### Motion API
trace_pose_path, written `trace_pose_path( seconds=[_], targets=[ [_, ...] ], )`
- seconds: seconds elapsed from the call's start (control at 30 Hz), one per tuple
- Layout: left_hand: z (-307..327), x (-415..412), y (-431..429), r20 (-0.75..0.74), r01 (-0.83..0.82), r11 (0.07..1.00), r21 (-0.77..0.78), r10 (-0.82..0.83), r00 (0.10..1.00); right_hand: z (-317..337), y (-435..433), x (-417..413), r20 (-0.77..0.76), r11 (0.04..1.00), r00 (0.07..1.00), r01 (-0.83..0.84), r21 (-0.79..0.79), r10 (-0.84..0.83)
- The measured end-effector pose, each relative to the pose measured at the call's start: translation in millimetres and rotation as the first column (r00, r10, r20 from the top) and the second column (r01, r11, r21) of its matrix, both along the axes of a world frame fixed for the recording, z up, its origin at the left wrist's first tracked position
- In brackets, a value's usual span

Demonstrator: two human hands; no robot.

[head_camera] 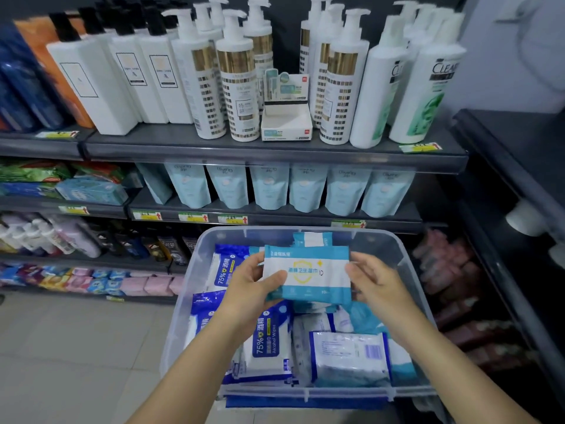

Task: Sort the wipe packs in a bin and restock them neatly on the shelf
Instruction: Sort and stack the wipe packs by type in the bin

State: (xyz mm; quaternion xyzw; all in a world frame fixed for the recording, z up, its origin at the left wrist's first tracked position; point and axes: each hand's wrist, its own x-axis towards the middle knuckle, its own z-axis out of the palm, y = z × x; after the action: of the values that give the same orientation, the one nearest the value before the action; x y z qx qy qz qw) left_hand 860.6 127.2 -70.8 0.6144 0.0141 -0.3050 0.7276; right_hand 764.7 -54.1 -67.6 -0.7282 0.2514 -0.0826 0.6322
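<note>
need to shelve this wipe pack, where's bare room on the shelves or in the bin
The open white cardboard display box on the top shelf, between gold-banded white pump bottles, looks empty. The dark shelf below seems bare right of the pale blue pouches. The clear plastic bin is crowded with blue-and-white wipe packs; only its far right corner shows bare.

Faces a shelf rack (305,221), with the bin (180,316) in front of it, lower and nearer, over the floor (76,347). Holds one wipe pack (308,276) above the bin's far half, left hand (247,289) at its left edge, right hand (376,286) at its right edge. Beneath, inside the bin, loose packs (348,356) heaped on one another. On the top shelf (275,151), pump bottles (235,81) left and right of a small carton (286,120); on the shelf below, pouches (269,188) side by side, behind the bin's far rim.
</note>
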Motion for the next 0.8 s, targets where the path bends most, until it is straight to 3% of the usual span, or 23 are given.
trace_pose_path(
  seconds=[0.17,0.3,0.4,0.47,0.53,0.57,0.63,0.7,0.8],
  targets=[
    [-7,-12,-24,0.004,-0.075,0.997,0.012,0.075,0.997,-3,-23,4,0.016,0.993,0.995,-0.104,0.055,0.104],
    [-14,-16,-36,-0.146,-0.307,0.951,-0.047,0.297,0.943,-10,-40,8,-0.023,0.972,0.973,-0.229,-0.056,0.228],
    [-18,-19,-35,-0.207,-0.434,0.900,-0.050,0.415,0.886,-31,-52,5,-0.186,0.908,0.927,-0.362,-0.213,0.326],
    [-19,-23,-32,-0.207,-0.473,0.879,-0.054,0.454,0.867,-44,-56,-2,-0.436,0.740,0.788,-0.588,-0.326,0.434],
    [-20,-28,-30,-0.197,-0.497,0.866,-0.047,0.480,0.855,-58,-54,-10,-0.638,0.477,0.598,-0.793,-0.379,0.486],
    [-21,-30,-29,-0.193,-0.506,0.861,-0.043,0.490,0.850,-61,-51,-13,-0.706,0.351,0.521,-0.851,-0.390,0.479],
    [-21,-35,-29,-0.197,-0.518,0.855,-0.041,0.501,0.843,-65,-45,-12,-0.771,0.172,0.458,-0.887,-0.429,0.441],
    [-21,-39,-29,-0.203,-0.521,0.853,-0.038,0.504,0.839,-66,-42,-9,-0.794,0.086,0.439,-0.890,-0.447,0.421],
    [-20,-44,-28,-0.214,-0.526,0.850,-0.029,0.509,0.834,-66,-46,-7,-0.798,0.075,0.419,-0.899,-0.431,0.434]
  ],
)
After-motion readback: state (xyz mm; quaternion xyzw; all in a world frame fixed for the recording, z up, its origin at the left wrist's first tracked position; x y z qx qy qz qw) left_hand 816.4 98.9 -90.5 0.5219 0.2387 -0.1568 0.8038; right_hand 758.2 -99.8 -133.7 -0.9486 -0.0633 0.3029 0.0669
